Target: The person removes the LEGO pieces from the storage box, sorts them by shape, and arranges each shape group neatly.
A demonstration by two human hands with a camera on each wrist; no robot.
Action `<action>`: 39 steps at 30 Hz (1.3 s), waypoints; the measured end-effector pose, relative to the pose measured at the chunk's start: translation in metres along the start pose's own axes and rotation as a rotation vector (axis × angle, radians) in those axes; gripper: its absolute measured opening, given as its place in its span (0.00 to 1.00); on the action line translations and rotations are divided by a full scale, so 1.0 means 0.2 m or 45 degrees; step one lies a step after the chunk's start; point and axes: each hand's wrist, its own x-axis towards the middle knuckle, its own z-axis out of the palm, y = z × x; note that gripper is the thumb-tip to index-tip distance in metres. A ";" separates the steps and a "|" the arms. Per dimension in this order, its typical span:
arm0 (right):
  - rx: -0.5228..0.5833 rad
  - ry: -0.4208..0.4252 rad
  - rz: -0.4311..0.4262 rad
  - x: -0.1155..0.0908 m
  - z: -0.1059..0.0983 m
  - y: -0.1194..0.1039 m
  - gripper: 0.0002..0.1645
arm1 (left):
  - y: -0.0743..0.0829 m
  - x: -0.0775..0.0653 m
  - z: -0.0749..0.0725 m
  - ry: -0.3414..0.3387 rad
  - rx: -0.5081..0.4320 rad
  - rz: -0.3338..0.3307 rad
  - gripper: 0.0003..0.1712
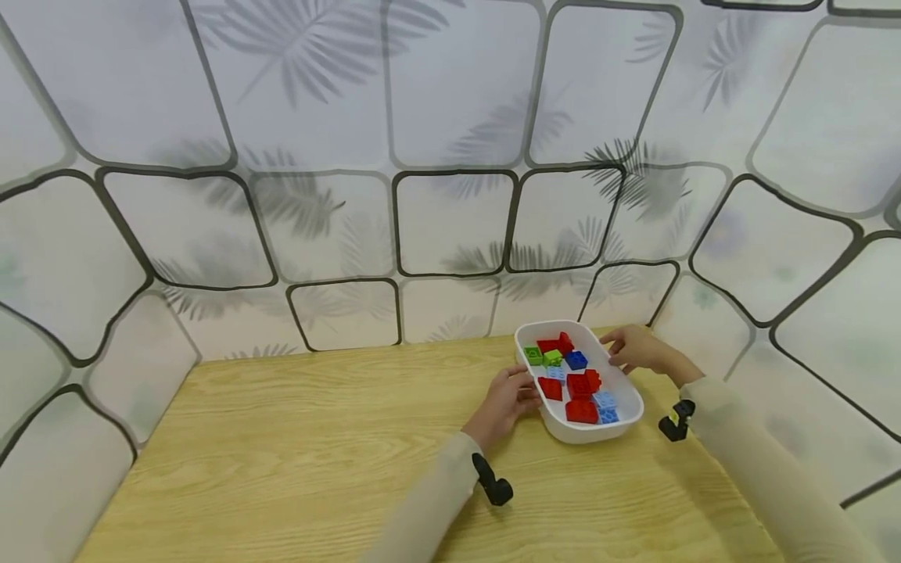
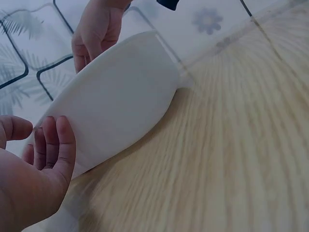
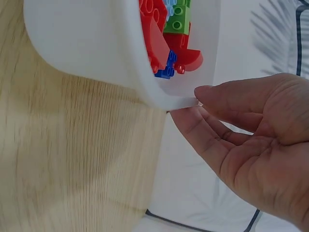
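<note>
A white plastic container (image 1: 626,403) with rounded corners stands on the wooden table, holding red, green, blue and light blue toy building blocks (image 1: 581,410). At its left side, my left hand (image 1: 503,399) has the thumb at the rim and bent fingers (image 2: 65,140) along the outer wall. On the far right side, my right hand (image 1: 637,349) pinches the rim between thumb and fingers, plain in the right wrist view. Some blocks (image 3: 157,43) show over the rim there. From the left wrist view only the container's outer wall (image 2: 116,92) is visible, its contents hidden.
The wood-grain table (image 1: 281,453) stretches to the left and in front of the container. Behind it and at both sides rise walls (image 1: 450,219) covered in a stone-and-leaf pattern. The container stands near the table's back right corner.
</note>
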 end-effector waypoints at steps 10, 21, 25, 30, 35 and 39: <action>0.084 -0.050 -0.076 0.09 0.10 -0.12 0.32 | 0.12 -0.02 -0.18 0.050 0.095 0.008 0.24; 0.167 -0.066 -0.158 0.18 0.21 -0.22 0.31 | 0.26 -0.11 -0.38 0.055 0.262 -0.016 0.25; 0.200 -0.086 -0.185 0.19 0.25 -0.27 0.30 | 0.30 -0.14 -0.45 0.053 0.306 -0.010 0.22; 0.261 -0.103 -0.201 0.21 0.30 -0.30 0.30 | 0.34 -0.18 -0.53 0.046 0.363 -0.011 0.20; 0.333 -0.085 -0.223 0.22 0.37 -0.33 0.31 | 0.39 -0.21 -0.60 0.066 0.428 -0.020 0.20; 0.368 -0.059 -0.243 0.25 0.43 -0.35 0.31 | 0.43 -0.23 -0.67 0.086 0.491 0.001 0.19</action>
